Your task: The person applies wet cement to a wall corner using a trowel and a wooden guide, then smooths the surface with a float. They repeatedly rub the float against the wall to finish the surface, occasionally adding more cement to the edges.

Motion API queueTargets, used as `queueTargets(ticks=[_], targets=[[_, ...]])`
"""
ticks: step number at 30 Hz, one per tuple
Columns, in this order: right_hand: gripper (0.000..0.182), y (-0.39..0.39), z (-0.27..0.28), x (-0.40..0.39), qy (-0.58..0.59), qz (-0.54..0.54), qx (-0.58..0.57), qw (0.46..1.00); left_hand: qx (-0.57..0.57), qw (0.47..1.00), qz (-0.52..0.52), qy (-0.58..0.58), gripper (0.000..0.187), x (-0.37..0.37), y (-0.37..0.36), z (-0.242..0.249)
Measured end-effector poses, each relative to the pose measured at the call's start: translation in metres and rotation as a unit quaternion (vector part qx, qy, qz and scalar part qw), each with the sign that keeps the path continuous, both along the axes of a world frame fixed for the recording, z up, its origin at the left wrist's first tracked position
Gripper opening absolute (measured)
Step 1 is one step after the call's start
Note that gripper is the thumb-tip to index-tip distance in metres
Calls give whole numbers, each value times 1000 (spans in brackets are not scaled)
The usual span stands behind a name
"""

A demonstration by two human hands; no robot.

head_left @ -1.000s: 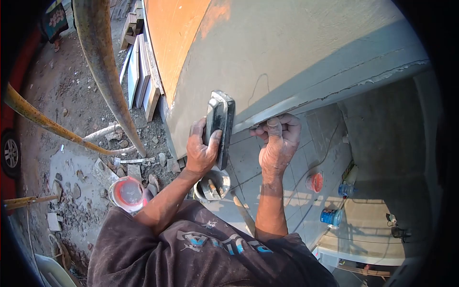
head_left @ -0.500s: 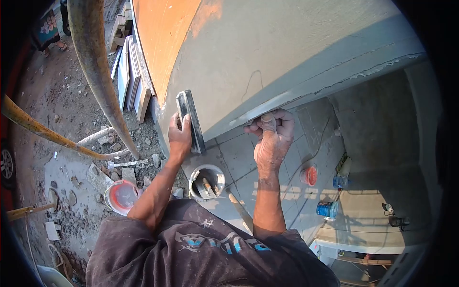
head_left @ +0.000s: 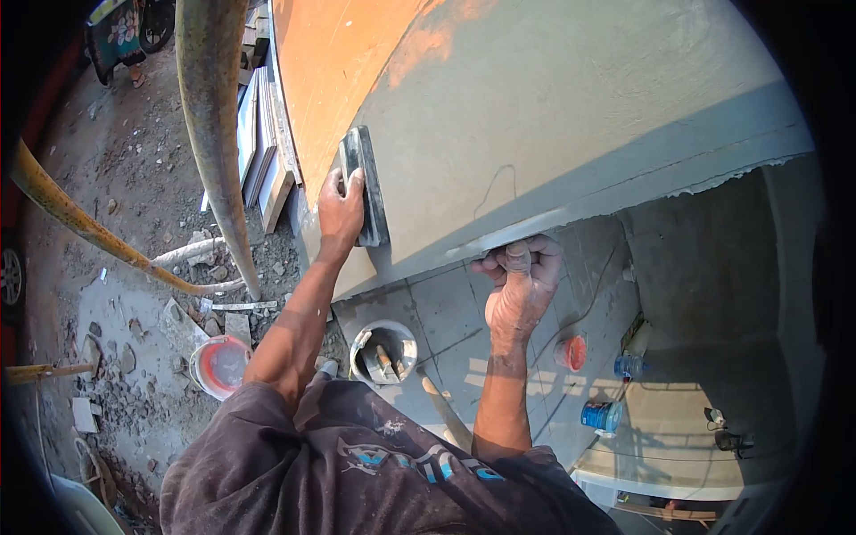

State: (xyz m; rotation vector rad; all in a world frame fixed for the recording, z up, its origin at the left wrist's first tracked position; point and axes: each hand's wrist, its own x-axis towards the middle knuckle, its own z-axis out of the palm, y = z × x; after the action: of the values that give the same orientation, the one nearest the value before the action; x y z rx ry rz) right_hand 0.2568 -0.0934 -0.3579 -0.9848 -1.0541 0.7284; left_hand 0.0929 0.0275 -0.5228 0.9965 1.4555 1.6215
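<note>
My left hand [head_left: 341, 214] is closed around the back of a long dark plastering float [head_left: 367, 183]. The float lies close to the grey plastered wall [head_left: 571, 107], near the orange painted part [head_left: 330, 62]. My right hand [head_left: 524, 287] is at the wall's lower edge, its fingers curled and thumb pressed in. Whatever those fingers grip is hidden. A pale, shiny streak [head_left: 513, 230] runs along the edge just above them. A thin curved line marks the plaster above this streak.
Below stand a bucket [head_left: 410, 357] with a trowel [head_left: 385, 361] inside and a red-lined pail [head_left: 220, 366]. Yellowed poles [head_left: 209, 134] rise at left beside stacked boards [head_left: 259, 134] and rubble. Water containers [head_left: 602, 415] sit on the right. A person's foot [head_left: 136, 78] shows top left.
My left hand has moved the float up the wall, away from its lower edge. My right hand stays curled at the edge. The whole view has shifted slightly.
</note>
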Motion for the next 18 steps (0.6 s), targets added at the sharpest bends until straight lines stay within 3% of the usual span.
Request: queueTargets(ticks=[3,5,7,9,10,11,12,15,18], targets=[[33,-3,-3,-1,5,-3,1,1000,96,995,-23,-35,43,-2,12,74],[33,-3,-2,-2,6,-11,-4,1000,151,988,-9,33,41,12,-31,69],[32,-2,-2,-2,7,-2,3,1000,134,990,-17,34,40,27,-63,14],[31,-4,-3,1,2,-2,1,1000,1,995,-40,-94,42,28,-60,-34],[31,-5,-3,2,-3,-2,-4,1000,-18,999,-21,-39,43,15,-46,-26],[31,-4,-3,2,-6,-1,-4,1000,9,998,50,46,44,17,-2,-64],[31,-2,-1,0,-5,-1,-3,1000,-36,999,-27,-25,45,-5,11,-5],[31,-5,0,-2,0,-10,-9,1000,102,994,-9,-39,43,-9,40,83],[30,-3,0,-3,1,-5,-7,1000,183,982,-5,47,43,12,-26,65]])
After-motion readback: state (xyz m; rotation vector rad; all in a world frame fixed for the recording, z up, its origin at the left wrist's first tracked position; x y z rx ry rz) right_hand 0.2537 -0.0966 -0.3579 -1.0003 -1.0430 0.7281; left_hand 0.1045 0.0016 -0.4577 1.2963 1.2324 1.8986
